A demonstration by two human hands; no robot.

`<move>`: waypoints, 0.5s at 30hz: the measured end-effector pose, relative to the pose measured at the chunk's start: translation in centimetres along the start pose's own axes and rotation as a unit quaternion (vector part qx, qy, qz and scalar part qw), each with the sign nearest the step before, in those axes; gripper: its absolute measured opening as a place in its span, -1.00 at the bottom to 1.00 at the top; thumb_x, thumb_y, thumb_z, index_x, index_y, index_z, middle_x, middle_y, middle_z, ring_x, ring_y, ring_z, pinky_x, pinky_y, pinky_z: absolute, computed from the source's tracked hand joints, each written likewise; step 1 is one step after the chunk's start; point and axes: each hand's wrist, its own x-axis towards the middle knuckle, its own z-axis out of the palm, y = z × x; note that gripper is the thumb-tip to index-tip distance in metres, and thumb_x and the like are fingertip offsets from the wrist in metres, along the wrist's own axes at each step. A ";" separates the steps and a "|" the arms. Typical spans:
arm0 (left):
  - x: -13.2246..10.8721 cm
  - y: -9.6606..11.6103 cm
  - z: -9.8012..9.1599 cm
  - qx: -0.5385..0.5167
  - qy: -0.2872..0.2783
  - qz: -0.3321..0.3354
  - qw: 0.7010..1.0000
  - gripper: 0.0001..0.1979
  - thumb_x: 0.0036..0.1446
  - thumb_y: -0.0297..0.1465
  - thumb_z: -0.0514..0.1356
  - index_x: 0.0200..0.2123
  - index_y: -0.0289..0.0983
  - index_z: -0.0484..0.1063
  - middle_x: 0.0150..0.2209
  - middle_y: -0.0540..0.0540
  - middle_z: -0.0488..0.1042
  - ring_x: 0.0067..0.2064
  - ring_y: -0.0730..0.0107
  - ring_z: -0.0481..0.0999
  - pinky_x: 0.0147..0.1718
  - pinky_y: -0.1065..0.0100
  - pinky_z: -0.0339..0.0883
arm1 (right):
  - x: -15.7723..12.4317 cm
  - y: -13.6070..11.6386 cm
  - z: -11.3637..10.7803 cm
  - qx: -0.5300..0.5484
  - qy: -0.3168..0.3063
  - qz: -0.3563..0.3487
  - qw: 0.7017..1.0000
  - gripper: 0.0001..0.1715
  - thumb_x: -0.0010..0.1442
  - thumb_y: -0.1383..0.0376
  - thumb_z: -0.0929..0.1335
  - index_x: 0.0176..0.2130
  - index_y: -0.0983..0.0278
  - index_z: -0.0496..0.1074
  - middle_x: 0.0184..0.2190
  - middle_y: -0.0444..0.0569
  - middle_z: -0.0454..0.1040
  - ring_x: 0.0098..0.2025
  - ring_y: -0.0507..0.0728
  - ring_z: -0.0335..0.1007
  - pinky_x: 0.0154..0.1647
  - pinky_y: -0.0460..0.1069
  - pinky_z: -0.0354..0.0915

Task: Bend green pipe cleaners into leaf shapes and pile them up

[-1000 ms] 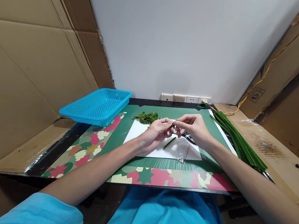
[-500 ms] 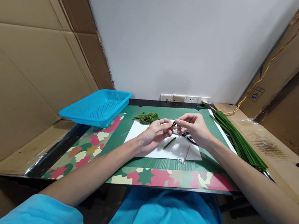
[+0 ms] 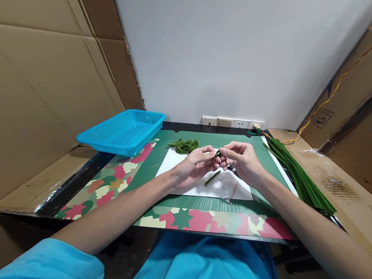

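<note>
My left hand (image 3: 193, 166) and my right hand (image 3: 243, 160) meet above a white sheet of paper (image 3: 167, 164). Between their fingertips they pinch a small dark green pipe cleaner piece (image 3: 218, 153), mostly covered by the fingers. Below them on the sheet lies a short straight pipe cleaner piece (image 3: 213, 178). Beside it rests a clear zip bag (image 3: 227, 188) with a red strip. Part of a black-handled tool, perhaps scissors (image 3: 233, 169), shows under my right hand. Bent green pipe cleaners (image 3: 185, 146) form a small pile beyond my left hand.
A blue perforated basket (image 3: 121, 131) stands at the left rear. On the right lies a thick bundle of long green pipe cleaners (image 3: 300, 176). Cardboard walls (image 3: 26, 66) flank the table, and sockets (image 3: 225, 122) with a yellow cable (image 3: 339, 82) sit at the back.
The view has shifted slightly. Both hands stay together on the small green piece, with only slight finger movement; less of the black handle shows under my right hand.
</note>
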 end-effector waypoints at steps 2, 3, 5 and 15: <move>0.0 -0.1 -0.1 0.004 0.000 0.013 1.000 -0.74 0.18 -0.30 0.42 -0.32 -0.31 0.42 -0.32 -0.08 0.49 -0.26 0.45 0.50 -0.22 0.43 0.34 | 0.0 -0.1 0.0 -0.002 -0.001 -0.008 1.000 -0.67 -0.01 0.14 0.64 -0.41 0.30 0.59 -0.52 -0.08 0.57 -0.56 0.01 0.43 -0.54 -0.08 0.34; 0.1 -0.2 -0.1 0.004 -0.003 0.018 1.000 -0.73 0.19 -0.30 0.42 -0.31 -0.30 0.40 -0.34 -0.07 0.48 -0.29 0.47 0.49 -0.24 0.44 0.33 | 0.0 -0.1 0.0 -0.003 -0.004 -0.013 1.000 -0.68 0.00 0.15 0.64 -0.42 0.30 0.59 -0.53 -0.09 0.56 -0.58 0.01 0.41 -0.56 -0.08 0.31; 0.1 -0.2 -0.1 0.005 -0.011 0.021 1.000 -0.72 0.18 -0.31 0.42 -0.32 -0.29 0.37 -0.36 -0.04 0.47 -0.32 0.50 0.47 -0.29 0.47 0.29 | 0.0 -0.2 -0.1 -0.005 -0.010 -0.019 1.000 -0.70 0.01 0.17 0.63 -0.43 0.31 0.59 -0.54 -0.08 0.56 -0.59 0.00 0.38 -0.60 -0.09 0.26; 0.3 -0.4 0.3 0.033 -0.020 0.047 0.998 -0.64 0.09 -0.28 0.48 -0.40 -0.34 0.37 -0.37 -0.06 0.50 -0.33 0.49 0.46 -0.25 0.43 0.29 | -0.2 -0.3 0.3 0.016 -0.025 -0.015 0.999 -0.71 0.03 0.19 0.63 -0.43 0.32 0.58 -0.54 -0.06 0.58 -0.60 -0.01 0.38 -0.59 -0.11 0.27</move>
